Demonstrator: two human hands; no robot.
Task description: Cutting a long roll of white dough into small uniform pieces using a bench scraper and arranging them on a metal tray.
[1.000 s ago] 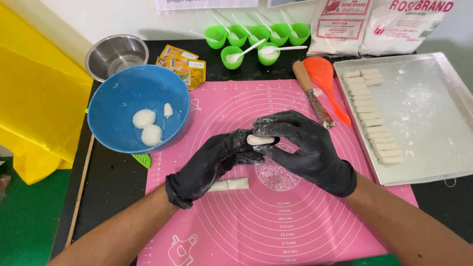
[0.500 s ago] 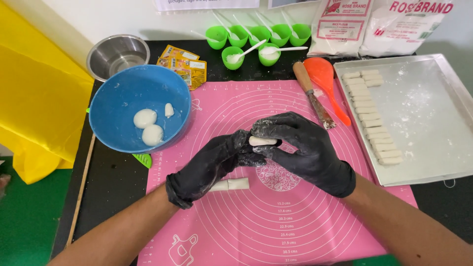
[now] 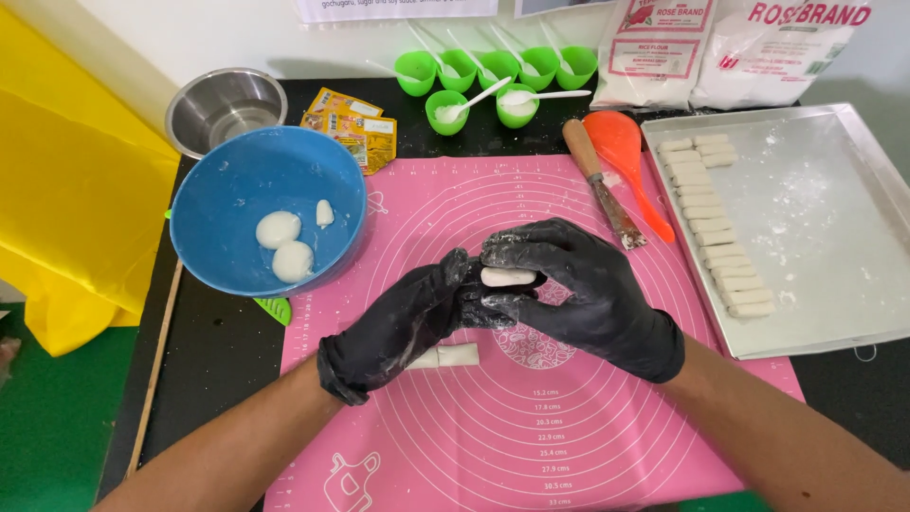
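Both my hands wear black gloves dusted with flour and meet above the pink silicone mat (image 3: 569,427). Between their fingertips is a short white dough piece (image 3: 507,276). My right hand (image 3: 588,294) curls over it from the right, and my left hand (image 3: 408,322) pinches its left end. Another white dough log (image 3: 450,356) lies on the mat just under my left hand.
A blue bowl (image 3: 218,190) with three dough lumps sits at left, a steel bowl (image 3: 225,106) behind it. At right a metal tray (image 3: 825,218) holds a row of several cut dough sticks (image 3: 720,237). A brush, an orange spatula (image 3: 626,156), green cups, sauce packets and flour bags stand behind.
Both hands stay together over the mat with the dough piece between them; the fingers have shifted only slightly around it.
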